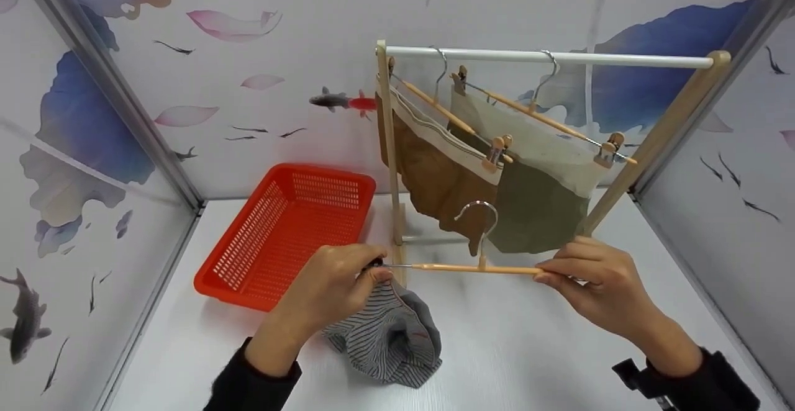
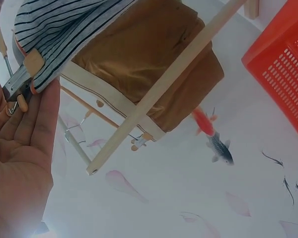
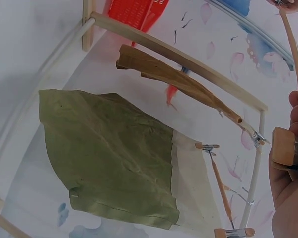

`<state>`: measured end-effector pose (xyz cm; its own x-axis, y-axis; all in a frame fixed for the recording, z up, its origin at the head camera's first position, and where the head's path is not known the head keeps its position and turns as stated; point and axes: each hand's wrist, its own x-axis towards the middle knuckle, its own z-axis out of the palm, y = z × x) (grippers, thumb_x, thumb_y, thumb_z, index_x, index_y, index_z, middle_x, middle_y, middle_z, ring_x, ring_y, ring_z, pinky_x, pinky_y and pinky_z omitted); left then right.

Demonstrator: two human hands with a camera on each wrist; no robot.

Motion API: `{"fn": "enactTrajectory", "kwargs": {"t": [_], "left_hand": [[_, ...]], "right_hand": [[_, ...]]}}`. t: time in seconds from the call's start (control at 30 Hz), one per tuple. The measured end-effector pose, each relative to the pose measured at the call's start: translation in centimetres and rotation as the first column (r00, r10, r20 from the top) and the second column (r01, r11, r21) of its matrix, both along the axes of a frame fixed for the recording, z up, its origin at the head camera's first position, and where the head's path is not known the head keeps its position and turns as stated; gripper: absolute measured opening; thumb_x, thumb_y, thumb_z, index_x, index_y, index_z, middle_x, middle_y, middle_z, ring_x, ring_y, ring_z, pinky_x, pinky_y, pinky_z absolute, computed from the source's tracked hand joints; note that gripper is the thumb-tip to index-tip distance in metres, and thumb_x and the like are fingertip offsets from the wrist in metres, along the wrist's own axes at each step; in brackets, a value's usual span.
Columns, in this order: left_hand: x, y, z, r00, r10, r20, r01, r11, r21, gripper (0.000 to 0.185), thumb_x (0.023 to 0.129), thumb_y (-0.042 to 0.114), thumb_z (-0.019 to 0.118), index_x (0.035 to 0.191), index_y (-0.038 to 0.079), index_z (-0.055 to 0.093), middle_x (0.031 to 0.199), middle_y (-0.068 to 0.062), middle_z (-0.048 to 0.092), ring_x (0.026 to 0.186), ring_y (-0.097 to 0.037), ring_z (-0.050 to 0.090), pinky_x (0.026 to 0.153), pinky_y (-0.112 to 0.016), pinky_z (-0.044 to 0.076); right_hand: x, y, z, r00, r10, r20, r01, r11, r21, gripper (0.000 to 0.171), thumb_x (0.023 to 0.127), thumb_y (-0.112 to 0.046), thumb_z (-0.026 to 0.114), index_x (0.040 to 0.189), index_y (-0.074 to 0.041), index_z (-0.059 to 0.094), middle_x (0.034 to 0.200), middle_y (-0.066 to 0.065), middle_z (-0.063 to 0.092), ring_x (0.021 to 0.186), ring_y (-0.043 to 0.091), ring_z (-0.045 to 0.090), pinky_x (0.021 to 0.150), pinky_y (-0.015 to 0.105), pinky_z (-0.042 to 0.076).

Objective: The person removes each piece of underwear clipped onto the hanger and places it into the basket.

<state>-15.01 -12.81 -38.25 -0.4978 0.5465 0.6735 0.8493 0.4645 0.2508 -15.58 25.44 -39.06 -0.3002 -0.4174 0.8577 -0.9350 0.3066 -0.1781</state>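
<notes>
A wooden clip hanger (image 1: 478, 268) with a metal hook is held level above the table, just in front of the rack. My left hand (image 1: 372, 271) pinches its left clip (image 2: 20, 82), from which a grey striped garment (image 1: 391, 336) hangs down onto the table. The hanger's right end, with its clip (image 3: 285, 148), is gripped by my right hand (image 1: 546, 272). The striped garment (image 2: 64, 29) fills the top left of the left wrist view, beside my left hand (image 2: 20, 163).
A wooden rack with a white rod (image 1: 546, 57) stands behind, carrying brown shorts (image 1: 435, 175) and green shorts (image 1: 534, 206) on two clip hangers. A red basket (image 1: 286, 231) sits on the table (image 1: 528, 349) at the left. Patterned walls enclose the table.
</notes>
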Motion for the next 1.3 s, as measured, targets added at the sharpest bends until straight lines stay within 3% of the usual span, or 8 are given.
{"fn": "enactTrajectory", "kwargs": {"t": [0.2,0.37,0.87,1.3], "left_hand": [[-0.06,0.07,-0.21,0.999,0.021,-0.036,-0.021,1.0,-0.007,0.017,0.089,0.007,0.082,0.098,0.0,0.069,0.079,-0.004,0.07,0.063,-0.014,0.06,0.059,-0.022,0.056],[-0.11,0.02,-0.39,0.998,0.021,-0.053,-0.021,1.0,0.005,0.016,0.089,0.006,0.082,0.096,0.0,0.069,0.077,-0.004,0.067,0.063,-0.014,0.058,0.059,-0.022,0.055],[-0.1,0.03,-0.29,0.999,0.047,-0.024,-0.047,0.999,0.01,0.014,0.088,0.006,0.083,0.095,0.0,0.072,0.076,-0.006,0.07,0.06,-0.014,0.061,0.062,-0.018,0.057],[-0.09,0.0,-0.21,0.998,0.056,-0.039,-0.056,0.998,0.001,0.015,0.089,0.008,0.082,0.093,0.002,0.069,0.072,-0.002,0.064,0.058,-0.011,0.05,0.055,-0.019,0.051]], "right_hand": [[0.1,-0.15,0.09,1.0,0.009,-0.004,-0.009,1.0,-0.01,0.033,0.1,-0.026,0.072,0.081,0.0,0.078,0.069,0.001,0.064,0.061,0.012,0.047,0.054,0.019,0.035],[0.16,-0.32,0.07,1.0,0.002,-0.003,-0.002,1.0,-0.007,0.033,0.1,-0.027,0.072,0.081,-0.001,0.078,0.069,0.0,0.062,0.062,0.011,0.046,0.055,0.019,0.035],[0.11,-0.28,-0.12,1.0,-0.028,0.006,0.027,0.999,0.019,0.033,0.101,-0.028,0.071,0.081,-0.002,0.078,0.069,-0.001,0.061,0.061,0.013,0.044,0.057,0.018,0.034],[0.25,-0.41,0.15,1.0,-0.023,0.005,0.023,1.0,0.012,0.034,0.101,-0.028,0.071,0.08,-0.002,0.078,0.07,0.001,0.063,0.062,0.012,0.044,0.056,0.017,0.033]]}}
